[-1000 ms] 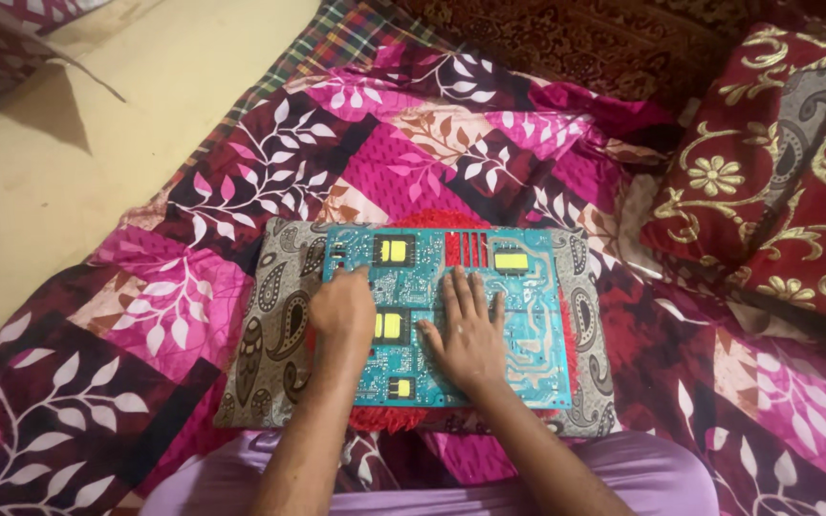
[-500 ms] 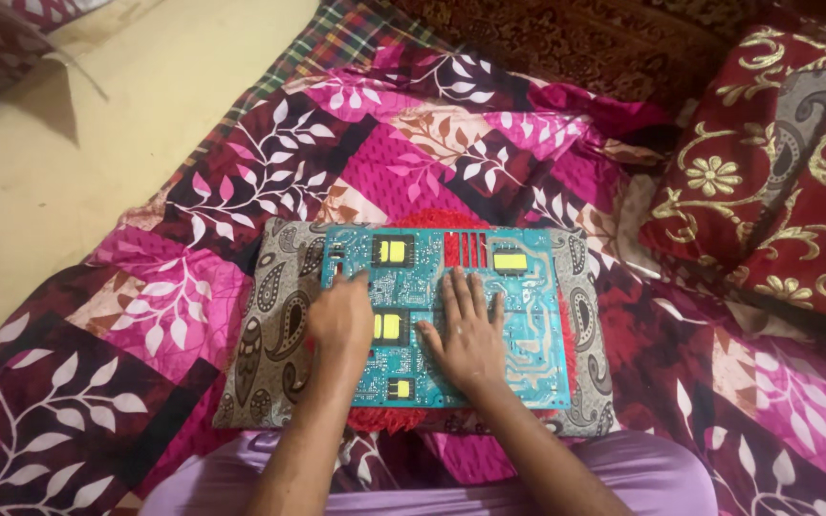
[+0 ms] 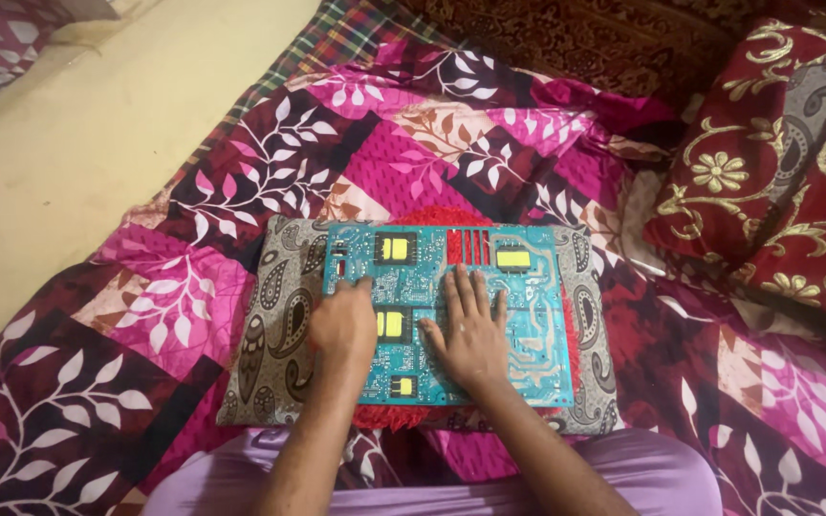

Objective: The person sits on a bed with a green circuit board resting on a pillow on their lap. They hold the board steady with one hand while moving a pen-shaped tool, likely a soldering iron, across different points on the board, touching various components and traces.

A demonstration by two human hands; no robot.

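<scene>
Circuit board [image 3: 451, 315], blue-green and rectangular, lies flat under both of the person's hands, on a grey paisley cushion [image 3: 274, 334] that sits on a pink and maroon patchwork quilt [image 3: 193, 287]. The soft cushion seems to serve as a padded rest for the board, raising it just in front of the person's lap.

The left hand [image 3: 343, 325] rests on the board's left half with its fingers curled loosely inward, knuckles up. It grips nothing that can be seen; it seems only to press or steady the board. The right hand [image 3: 470, 330] lies just beside it, flat and open, fingers spread and pointing away from the body, palm down on the board's middle. The two hands are close together but not touching.

Between the hands sits a yellow component in a dark frame [image 3: 390, 324]; more of the same kind lie beyond the fingertips and near the wrists. Beyond the right fingertips is a row of red slots [image 3: 470, 245]. A red cloth [image 3: 389, 417] shows at the board's near edge, just under the wrists.

To the right of the right hand the board runs on bare, then cushion edge, then quilt. Farther right, well apart, lie dark red pillows with gold flowers [image 3: 776, 172]. To the left of the left hand, past the quilt, is a pale bare floor [image 3: 69, 143], giving open room on that side. Lilac trousers [image 3: 413, 473] cover the lap below the forearms.
</scene>
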